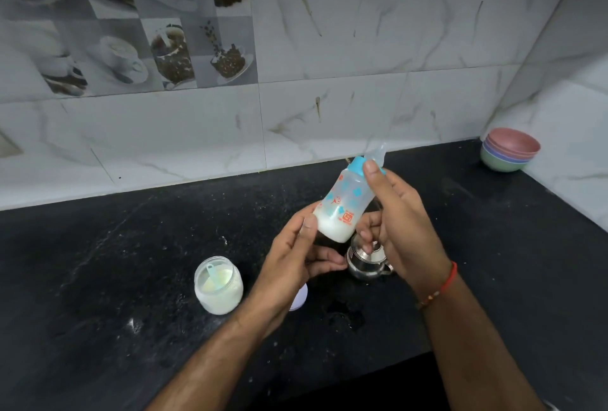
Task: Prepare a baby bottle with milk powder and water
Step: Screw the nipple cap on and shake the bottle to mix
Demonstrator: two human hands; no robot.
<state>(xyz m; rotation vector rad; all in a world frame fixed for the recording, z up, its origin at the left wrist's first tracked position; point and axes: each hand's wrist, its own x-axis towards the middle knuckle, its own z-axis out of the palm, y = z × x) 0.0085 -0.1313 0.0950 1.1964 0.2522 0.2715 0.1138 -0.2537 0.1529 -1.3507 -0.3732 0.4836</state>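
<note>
A clear baby bottle (345,205) with a blue collar and a clear teat is held tilted above the counter, teat pointing up and to the right. White milk sits in its bottom. My right hand (401,223) grips it near the blue collar. My left hand (296,252) holds its base with thumb and fingers. An open glass jar of milk powder (218,285) with a pale blue scoop inside stands on the black counter (131,262) to the left. A small steel jug (365,262) sits below the bottle, partly hidden by my hands.
A white jar lid (300,298) peeks out under my left wrist. A stack of coloured bowls (508,153) stands in the far right corner. Spilled powder specks and a wet patch (345,312) mark the counter. Marble-tiled walls close the back and right side.
</note>
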